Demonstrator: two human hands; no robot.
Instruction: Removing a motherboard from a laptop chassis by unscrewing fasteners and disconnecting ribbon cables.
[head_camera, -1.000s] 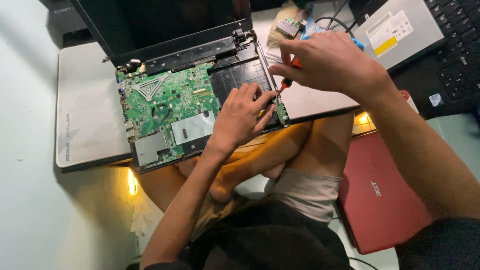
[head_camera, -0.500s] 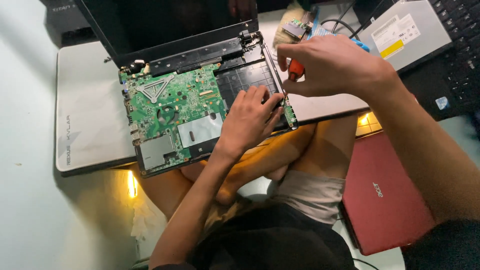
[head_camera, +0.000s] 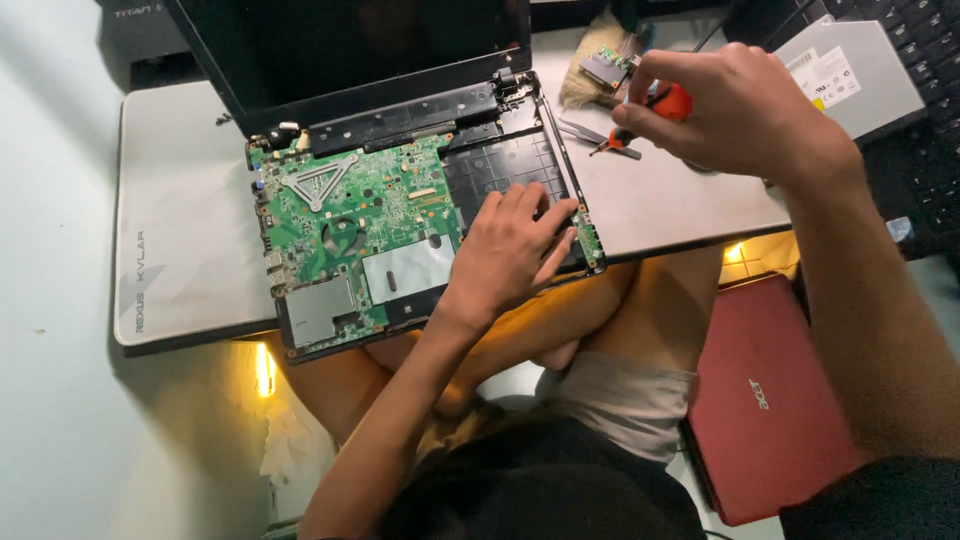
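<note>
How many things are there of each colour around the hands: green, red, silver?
Green: 2, the big circuit board under the left hand and a small board.
Red: 2, the screwdriver handle in the right hand and a closed laptop.
Silver: 1, the disc drive.
Total: 5

Repair workshop — gutted laptop (head_camera: 400, 230), loose drive (head_camera: 850, 75).
</note>
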